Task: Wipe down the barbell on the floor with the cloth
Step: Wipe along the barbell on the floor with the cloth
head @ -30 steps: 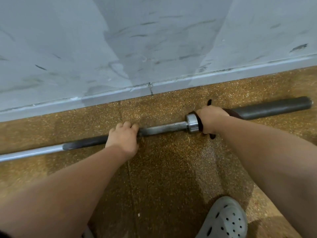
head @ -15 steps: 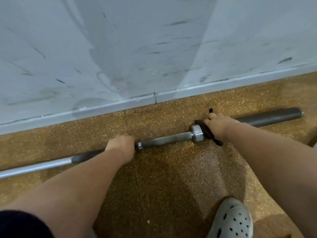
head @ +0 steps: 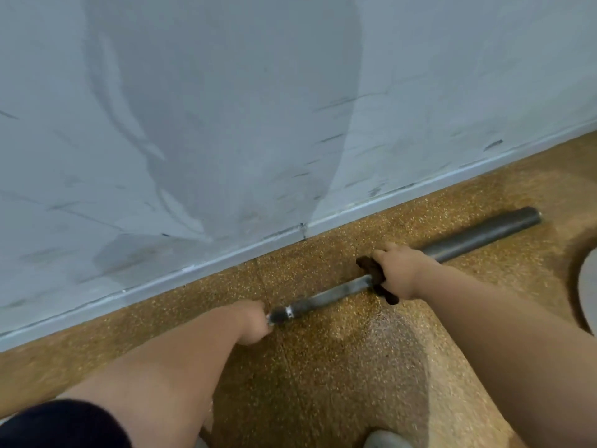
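Observation:
A steel barbell (head: 329,297) lies on the speckled brown floor, parallel to the wall, its dark sleeve (head: 484,239) reaching up and right. My left hand (head: 250,321) is closed around the shaft at centre-left and hides the bar beyond it. My right hand (head: 399,273) presses a dark brown cloth (head: 371,270) around the bar where the collar sits; the collar is covered. Cloth ends stick out above and below my fingers.
A grey scuffed wall (head: 226,124) with a pale skirting runs just behind the bar. A grey clog toe (head: 387,439) shows at the bottom edge. A curved grey object (head: 586,286) sits at the right edge on the floor.
The view has tilted and swung left, so the bar now slants. The cloth in my right hand now covers the collar, which showed before. My left hand stays gripped on the shaft.

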